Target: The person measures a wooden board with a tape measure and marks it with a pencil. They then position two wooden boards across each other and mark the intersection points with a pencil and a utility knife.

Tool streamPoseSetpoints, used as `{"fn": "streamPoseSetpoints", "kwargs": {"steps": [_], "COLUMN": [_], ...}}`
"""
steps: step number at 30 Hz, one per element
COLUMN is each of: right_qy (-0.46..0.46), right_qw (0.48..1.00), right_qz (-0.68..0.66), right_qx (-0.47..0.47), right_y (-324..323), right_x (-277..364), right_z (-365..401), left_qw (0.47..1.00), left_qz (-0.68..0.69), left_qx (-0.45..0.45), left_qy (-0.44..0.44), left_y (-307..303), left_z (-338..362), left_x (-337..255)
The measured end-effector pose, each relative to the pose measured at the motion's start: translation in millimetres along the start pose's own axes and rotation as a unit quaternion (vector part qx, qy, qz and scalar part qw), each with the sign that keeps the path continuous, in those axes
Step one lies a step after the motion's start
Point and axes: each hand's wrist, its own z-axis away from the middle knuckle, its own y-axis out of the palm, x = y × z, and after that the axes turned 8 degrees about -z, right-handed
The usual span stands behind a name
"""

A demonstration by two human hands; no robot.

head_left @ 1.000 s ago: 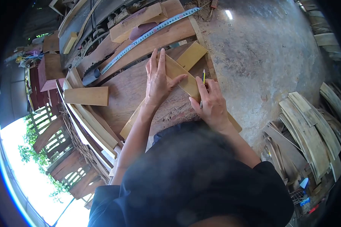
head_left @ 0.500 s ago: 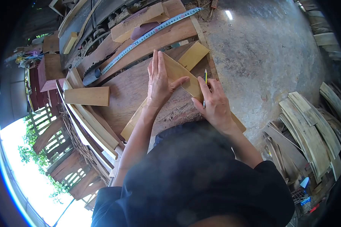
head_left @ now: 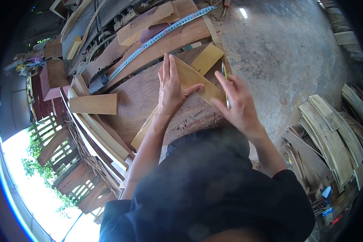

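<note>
My left hand point(head_left: 172, 86) lies along the left end of a short yellowish wooden board point(head_left: 191, 76), its fingers stretched straight and its thumb spread across the board's face. A pencil point(head_left: 224, 76) is held in my right hand point(head_left: 242, 103), its dark point upward, just off the board's right end. Beneath that board, another light wood piece point(head_left: 207, 58) sticks out toward the upper right. A further pale strip point(head_left: 143, 131) shows under my left forearm. All of these rest on a reddish-brown wooden work surface point(head_left: 129, 97) strewn with sawdust.
An extended tape measure point(head_left: 157, 37) crosses the planks at the back. A loose wooden block point(head_left: 93, 104) lies at the left, above stacked strips point(head_left: 103, 135). More boards point(head_left: 326, 137) are piled at the right on the concrete floor point(head_left: 278, 52).
My right hand has lifted away from the board's right end and moved right and slightly up with the pencil. My left hand stays on the board.
</note>
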Motion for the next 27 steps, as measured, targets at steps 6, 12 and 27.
{"fn": "streamPoseSetpoints", "kwargs": {"steps": [6,12,27], "right_qy": [0.017,0.003,0.069], "right_qw": [0.993,0.987,0.969], "right_qz": [-0.108,-0.149,-0.220], "right_qx": [-0.040,-0.053,-0.090], "right_y": [-7.3,5.1,6.7], "right_x": [-10.9,-3.7,-16.9], "right_z": [-30.0,-27.0,-42.5], "left_qw": [0.999,1.000,1.000], "left_qz": [0.004,0.004,0.022], "left_qx": [-0.028,-0.022,-0.004], "left_qy": [0.032,0.017,-0.009], "left_y": [-3.2,0.1,1.5], "left_z": [-3.1,-1.5,-1.7], "left_x": [-0.7,1.2,2.2]}}
